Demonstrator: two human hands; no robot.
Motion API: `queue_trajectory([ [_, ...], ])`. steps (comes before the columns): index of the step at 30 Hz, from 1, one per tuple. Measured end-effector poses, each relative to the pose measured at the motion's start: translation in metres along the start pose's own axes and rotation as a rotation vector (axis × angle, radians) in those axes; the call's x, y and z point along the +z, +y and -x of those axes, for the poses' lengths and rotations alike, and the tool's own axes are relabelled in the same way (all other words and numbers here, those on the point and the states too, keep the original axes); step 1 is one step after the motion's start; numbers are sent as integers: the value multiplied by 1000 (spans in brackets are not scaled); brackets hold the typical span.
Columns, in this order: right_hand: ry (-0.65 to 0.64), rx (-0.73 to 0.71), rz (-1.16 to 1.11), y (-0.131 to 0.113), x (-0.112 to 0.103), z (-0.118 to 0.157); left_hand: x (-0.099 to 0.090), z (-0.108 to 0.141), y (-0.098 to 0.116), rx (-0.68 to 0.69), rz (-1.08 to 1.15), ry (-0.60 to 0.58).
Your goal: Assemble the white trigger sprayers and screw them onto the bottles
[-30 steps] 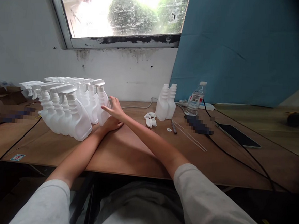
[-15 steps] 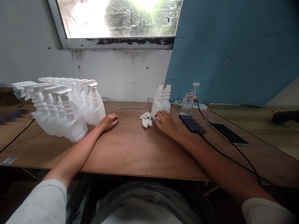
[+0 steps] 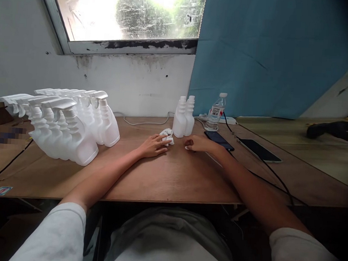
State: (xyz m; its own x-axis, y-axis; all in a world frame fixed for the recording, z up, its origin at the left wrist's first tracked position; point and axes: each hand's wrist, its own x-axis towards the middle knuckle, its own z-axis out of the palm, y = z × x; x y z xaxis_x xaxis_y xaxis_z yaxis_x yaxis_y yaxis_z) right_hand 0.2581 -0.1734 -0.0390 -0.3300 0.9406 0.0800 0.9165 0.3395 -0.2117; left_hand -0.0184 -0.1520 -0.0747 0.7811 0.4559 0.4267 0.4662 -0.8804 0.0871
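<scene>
fingers of our left hand (image 3: 154, 146) lie loose on the trigger caps (image 3: 167, 136) by 2 capless bottles (image 3: 183, 117); right hand (image 3: 197, 143) curls on sth small, white, on the table (image 3: 170, 178).

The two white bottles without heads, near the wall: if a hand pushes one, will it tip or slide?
The capless bottles look like thin, empty plastic, so probably light and likely to slide at a low push. They are tall with ribbed narrow necks, so a push near the top may tip one. They stand touching, so moving one will probably shift the other.
</scene>
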Motion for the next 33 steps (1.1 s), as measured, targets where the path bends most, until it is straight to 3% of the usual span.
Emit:
queue_trajectory([
  [3,-16,-1,-36,2,3,0,-2,6,-3,-49,74,13],
  [7,52,-35,-122,-6,10,0,-3,10,-3,-116,131,74],
  [14,377,-180,-248,-38,19,2,-1,12,-2,-242,278,151],
  [19,543,-297,-308,-58,27,4,-5,16,6,-197,459,149],
  [26,679,-596,-184,-61,34,2,-3,16,5,-122,608,136],
  [33,682,-622,-152,-63,36,1,-7,17,9,-102,628,125],
])
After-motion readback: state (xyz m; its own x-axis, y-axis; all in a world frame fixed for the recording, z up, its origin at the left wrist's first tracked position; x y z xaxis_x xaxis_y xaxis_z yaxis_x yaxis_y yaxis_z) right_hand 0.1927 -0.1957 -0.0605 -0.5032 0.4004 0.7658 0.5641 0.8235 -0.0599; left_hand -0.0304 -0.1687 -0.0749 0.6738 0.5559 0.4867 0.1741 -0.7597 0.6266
